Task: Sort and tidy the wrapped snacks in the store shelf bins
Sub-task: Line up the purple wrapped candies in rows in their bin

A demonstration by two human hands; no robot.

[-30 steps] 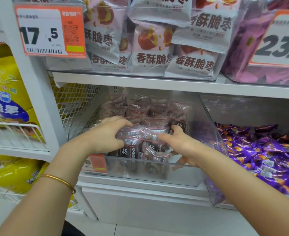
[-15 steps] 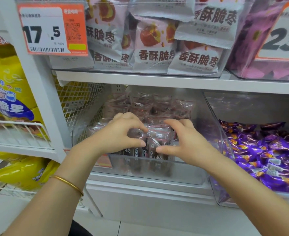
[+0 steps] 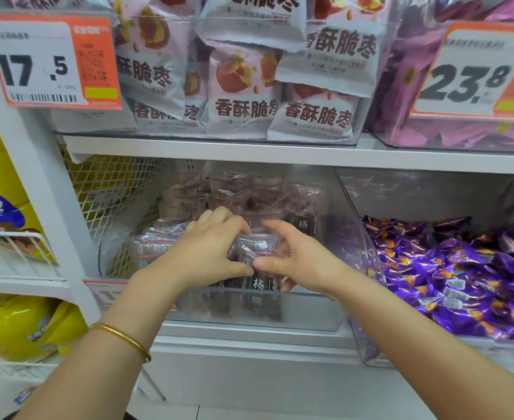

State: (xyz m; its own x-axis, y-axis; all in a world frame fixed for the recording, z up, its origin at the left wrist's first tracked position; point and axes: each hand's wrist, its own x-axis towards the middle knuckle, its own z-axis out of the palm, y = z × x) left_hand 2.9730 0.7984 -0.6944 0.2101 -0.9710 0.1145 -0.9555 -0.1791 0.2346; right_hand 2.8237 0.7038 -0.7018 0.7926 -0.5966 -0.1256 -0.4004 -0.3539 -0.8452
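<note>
A bunch of dark packets (image 3: 254,253) is clasped between the left hand (image 3: 207,253) and right hand (image 3: 301,262), thumbs almost touching, inside the clear bin (image 3: 249,313) on the lower shelf. Purple candies (image 3: 462,274) are heaped in the bin to the right.

— Where are the hands?
— Both arms reach forward. The left hand (image 3: 207,253) and right hand (image 3: 299,262) sit side by side, thumb tips together.
— And the fingers?
— Curled, cupping packs (image 3: 255,246) between them.
</note>
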